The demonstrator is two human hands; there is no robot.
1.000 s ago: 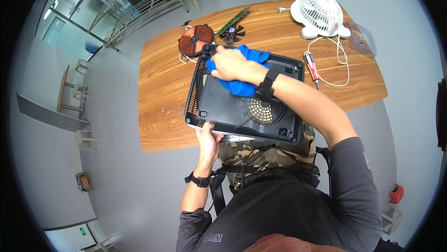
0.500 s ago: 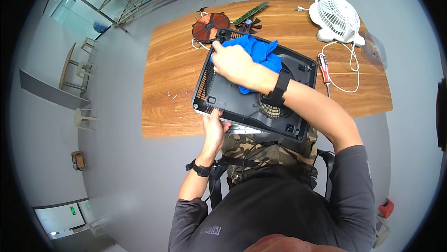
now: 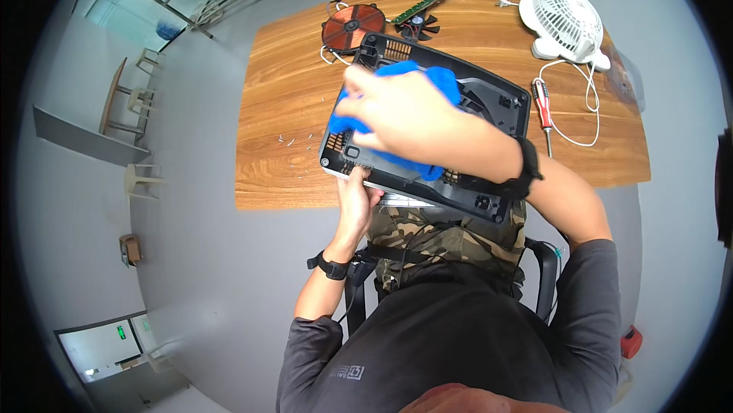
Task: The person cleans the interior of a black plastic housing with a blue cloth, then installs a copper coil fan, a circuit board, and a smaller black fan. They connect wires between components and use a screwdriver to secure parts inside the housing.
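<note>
A black plastic housing (image 3: 489, 92) with vent grilles is tilted at the table's near edge, its hollow inside facing up. My left hand (image 3: 356, 199) grips its near left edge, thumb on the rim and fingers beneath. Over the housing's left part, my right hand (image 3: 405, 111) presses a bunched blue cloth (image 3: 443, 81) against the inside. The right fingers are somewhat blurred, bent around the cloth. My right hand and forearm hide much of the housing's middle.
Behind the housing lie a copper coil disc (image 3: 353, 26), a small black fan (image 3: 418, 26) and a green circuit board (image 3: 421, 5). A white fan (image 3: 563, 22) with its cord and a red-handled screwdriver (image 3: 542, 104) are at right. Small screw-like pieces (image 3: 290, 142) lie scattered at left.
My right hand has come nearer and turned, dragging the blue cloth toward the housing's near left part. My left hand keeps its grip on the edge.
</note>
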